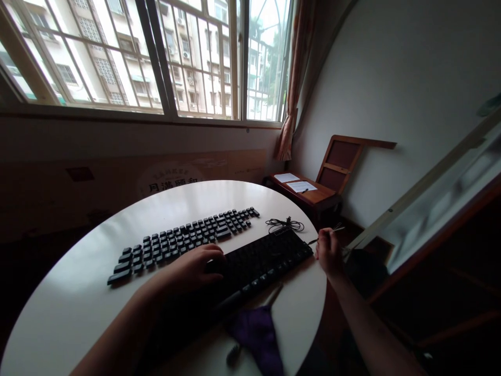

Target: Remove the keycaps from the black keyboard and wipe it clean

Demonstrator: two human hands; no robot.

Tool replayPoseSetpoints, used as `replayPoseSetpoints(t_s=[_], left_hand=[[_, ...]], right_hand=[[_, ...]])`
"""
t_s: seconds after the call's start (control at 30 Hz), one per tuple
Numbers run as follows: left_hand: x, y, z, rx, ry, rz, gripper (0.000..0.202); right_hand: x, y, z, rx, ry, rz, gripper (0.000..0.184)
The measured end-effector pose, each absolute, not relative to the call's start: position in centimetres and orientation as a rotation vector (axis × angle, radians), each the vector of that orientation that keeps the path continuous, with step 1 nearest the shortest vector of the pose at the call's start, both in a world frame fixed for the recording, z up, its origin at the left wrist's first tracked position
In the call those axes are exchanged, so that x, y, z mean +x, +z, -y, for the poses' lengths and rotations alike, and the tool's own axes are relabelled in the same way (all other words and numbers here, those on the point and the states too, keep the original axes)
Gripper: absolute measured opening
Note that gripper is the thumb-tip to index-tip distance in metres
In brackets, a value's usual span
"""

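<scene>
A black keyboard [260, 261] lies at a slant on the round white table; most of its upper face is dark, with keycaps visible along the near edge. My left hand [205, 263] is bent over its left part, fingers at the far edge and thumb on top, holding it. At the keyboard's right end, my right hand [327, 250] is closed around a thin tool [338, 227]. Thin wire-like ends stick out above the fist, and a slim dark tip points toward the keyboard. Removed black keycaps [183, 237] stand in rows behind the keyboard.
A coiled black cable [285, 224] lies behind the keyboard. Near the front are a purple cloth [258, 334], a brush-like stick [275, 295] and a small dark round object [234, 356]. A wooden chair [324, 194] with papers [301, 186] stands beyond the white table [82, 277].
</scene>
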State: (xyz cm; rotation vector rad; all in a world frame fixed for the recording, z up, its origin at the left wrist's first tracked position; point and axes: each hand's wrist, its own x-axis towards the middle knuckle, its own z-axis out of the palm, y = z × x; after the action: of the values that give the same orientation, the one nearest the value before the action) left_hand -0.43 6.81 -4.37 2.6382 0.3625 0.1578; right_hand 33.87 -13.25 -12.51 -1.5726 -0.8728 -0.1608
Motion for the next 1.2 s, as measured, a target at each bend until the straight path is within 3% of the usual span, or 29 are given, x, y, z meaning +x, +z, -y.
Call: replayPoseSetpoints(t_s=[0.3,0.87,1.2], left_hand=[[-0.3,-4.8,-7.0,2.632,0.083,-0.391,0.042],[-0.2,-5.6,-7.7,2.561,0.088,-0.371,0.042],[-0.2,-5.0,-7.2,2.567,0.112,-0.354,0.041]], right_hand=[[33.4,-11.9,13.2,-1.758,-0.351,0.982,0.031],[33.0,-11.5,13.5,-1.815,-0.272,1.057,0.03],[32.7,-11.3,13.5,-1.878,-0.386,1.246,0.029]])
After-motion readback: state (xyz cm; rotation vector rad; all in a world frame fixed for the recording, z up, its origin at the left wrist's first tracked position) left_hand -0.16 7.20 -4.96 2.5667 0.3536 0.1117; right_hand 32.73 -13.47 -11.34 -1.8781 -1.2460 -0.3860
